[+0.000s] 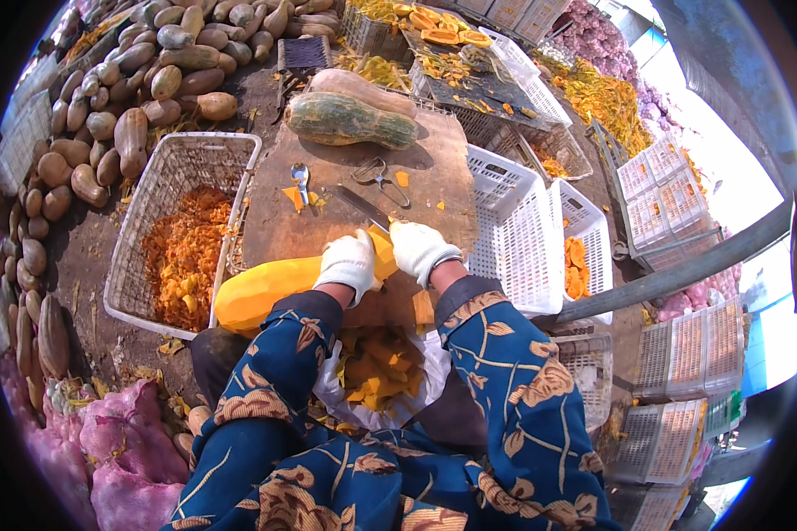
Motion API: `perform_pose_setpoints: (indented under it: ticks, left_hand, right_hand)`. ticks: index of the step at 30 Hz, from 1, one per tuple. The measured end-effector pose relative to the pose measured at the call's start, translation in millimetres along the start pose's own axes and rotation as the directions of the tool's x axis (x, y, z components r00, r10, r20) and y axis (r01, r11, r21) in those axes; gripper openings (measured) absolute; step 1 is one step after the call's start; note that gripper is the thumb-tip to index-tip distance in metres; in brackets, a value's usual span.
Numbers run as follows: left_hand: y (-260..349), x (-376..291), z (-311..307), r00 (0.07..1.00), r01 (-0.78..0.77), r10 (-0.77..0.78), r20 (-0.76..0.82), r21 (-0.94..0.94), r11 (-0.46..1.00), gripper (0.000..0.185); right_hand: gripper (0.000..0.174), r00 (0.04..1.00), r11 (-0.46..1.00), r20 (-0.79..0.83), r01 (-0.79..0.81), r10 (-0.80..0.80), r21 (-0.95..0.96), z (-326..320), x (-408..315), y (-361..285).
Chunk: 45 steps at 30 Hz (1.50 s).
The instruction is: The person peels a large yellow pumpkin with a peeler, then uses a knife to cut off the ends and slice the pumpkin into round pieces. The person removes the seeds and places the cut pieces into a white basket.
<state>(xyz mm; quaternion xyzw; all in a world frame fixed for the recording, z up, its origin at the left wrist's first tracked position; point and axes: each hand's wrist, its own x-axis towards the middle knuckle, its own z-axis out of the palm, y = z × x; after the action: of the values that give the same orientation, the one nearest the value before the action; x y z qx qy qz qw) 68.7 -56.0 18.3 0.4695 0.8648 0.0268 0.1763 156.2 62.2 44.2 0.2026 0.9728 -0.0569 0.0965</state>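
A peeled, bright orange-yellow squash (265,292) lies slanting across the near edge of a wooden board (292,232). My left hand (349,262), in a white knit glove, grips it near its right end. In my gloved right hand (422,249) is the handle of a knife (365,207); its blade points up and left over the board, close to the squash's end. A metal spoon (300,182), a metal-framed peeler (382,180) and small orange scraps lie beyond. Two unpeeled squashes, one green (349,121) and one tan (365,91), rest at the board's far end.
Left of the board stands a white crate (116,265) with orange pulp. White plastic crates (511,226) stand at right, crossed by a grey pole (677,262). An open white bag (435,358) with squash pieces sits below the board. Whole squashes (133,139) cover the ground at upper left.
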Motion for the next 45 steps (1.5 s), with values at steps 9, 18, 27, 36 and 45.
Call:
perform_pose_setpoints:
  ticks: [9, 18, 27, 36, 45]
  left_hand:
    - [-11, 7, -6, 0.998, -0.041, 0.046, 0.044, -0.112, 0.993, 0.086]
    - [-13, 13, -21, 0.99, 0.007, 0.01, 0.14, -0.121, 0.993, 0.087]
    - [-17, 19, -30, 0.98, -0.005, 0.029, 0.199, -0.118, 0.993, 0.09]
    - [-21, 27, -26, 0.982, 0.0, 0.017, 0.189, -0.086, 0.996, 0.092]
    - [-32, 39, -35, 0.964, 0.0, 0.042, 0.263, -0.156, 0.988, 0.095]
  right_hand:
    - [0.029, 0.964, 0.967, -0.2, -0.132, 0.176, 0.217, 1, -58, 24]
    - [0.042, 0.969, 0.995, -0.235, -0.088, 0.075, -0.045, 35, -108, 0]
    - [0.043, 0.982, 0.993, -0.167, -0.099, 0.088, -0.061, 40, -112, 2]
    - [0.039, 0.975, 0.988, -0.162, -0.147, 0.151, 0.038, 47, -23, 15]
    - [0.031, 0.913, 0.707, -0.105, -0.228, 0.393, 0.669, 24, -44, 38]
